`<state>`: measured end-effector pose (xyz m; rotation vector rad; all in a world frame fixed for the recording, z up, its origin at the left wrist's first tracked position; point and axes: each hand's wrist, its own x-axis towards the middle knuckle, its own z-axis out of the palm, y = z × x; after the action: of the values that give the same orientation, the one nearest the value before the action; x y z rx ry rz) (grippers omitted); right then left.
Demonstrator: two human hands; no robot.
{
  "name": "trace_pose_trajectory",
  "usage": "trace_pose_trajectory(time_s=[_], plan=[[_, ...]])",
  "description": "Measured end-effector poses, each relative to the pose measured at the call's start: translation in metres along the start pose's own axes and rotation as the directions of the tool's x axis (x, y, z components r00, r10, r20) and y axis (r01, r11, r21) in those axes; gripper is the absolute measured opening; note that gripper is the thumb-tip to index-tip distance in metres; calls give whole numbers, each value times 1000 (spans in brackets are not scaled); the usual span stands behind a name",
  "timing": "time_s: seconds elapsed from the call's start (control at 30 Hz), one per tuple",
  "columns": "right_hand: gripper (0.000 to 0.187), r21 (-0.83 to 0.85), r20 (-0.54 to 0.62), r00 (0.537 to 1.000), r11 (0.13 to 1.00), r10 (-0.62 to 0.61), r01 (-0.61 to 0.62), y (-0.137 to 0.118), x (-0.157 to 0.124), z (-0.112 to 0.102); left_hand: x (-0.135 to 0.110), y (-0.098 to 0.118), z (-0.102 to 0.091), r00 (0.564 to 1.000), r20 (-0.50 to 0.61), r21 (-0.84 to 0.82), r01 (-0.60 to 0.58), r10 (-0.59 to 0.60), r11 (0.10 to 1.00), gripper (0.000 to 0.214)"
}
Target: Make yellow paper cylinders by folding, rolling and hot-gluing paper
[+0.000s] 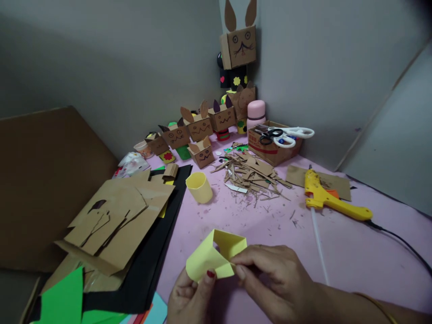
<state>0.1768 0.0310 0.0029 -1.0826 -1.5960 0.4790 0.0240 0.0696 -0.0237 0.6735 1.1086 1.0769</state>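
A strip of pale yellow paper (204,260), bent into an angular loop, is held low above the pink table. My left hand (189,294) grips its lower left side, with the thumb on the near face. The thumb and forefinger of my right hand (278,279) pinch a corner at the right end of the strip. Whether the ends are joined cannot be made out. Farther back stands a yellow paper ring (200,188), upright and rounded. To the right lies a yellow glue gun (324,195) with a clear glue stick (319,245) in it.
Cardboard scraps (251,173) are heaped mid-table. Behind them, scissors (286,135) rest on a small box (270,150) beside a pink bottle (256,112). Cardboard animal heads (199,127) line the back. Cardboard pieces (124,211) and green paper (64,297) lie left.
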Motion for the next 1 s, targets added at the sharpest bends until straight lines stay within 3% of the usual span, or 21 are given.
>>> trace_pose_trajectory(time_s=[0.17,0.33,0.4,0.53,0.63,0.73,1.0], plan=[[19,154,75,984,973,163,-172,-1,1,0,-1,-2,-4,1000,28,31,-3,3,999,46],[22,123,102,956,951,274,-285,3,-1,0,-8,7,-1,995,26,126,-95,93,987,36],[26,203,131,911,889,391,-411,6,-2,1,-11,12,1,993,68,89,-99,93,991,38],[33,435,213,755,631,620,-642,16,1,4,-13,20,5,973,184,55,-154,142,986,45],[33,598,238,723,488,649,-635,21,4,7,-12,23,5,956,227,137,-218,183,966,42],[33,658,268,703,408,658,-633,23,6,9,-11,24,2,955,248,225,-220,163,949,25],[32,640,320,690,389,649,-663,29,3,16,-15,28,-4,938,272,230,-280,215,932,15]])
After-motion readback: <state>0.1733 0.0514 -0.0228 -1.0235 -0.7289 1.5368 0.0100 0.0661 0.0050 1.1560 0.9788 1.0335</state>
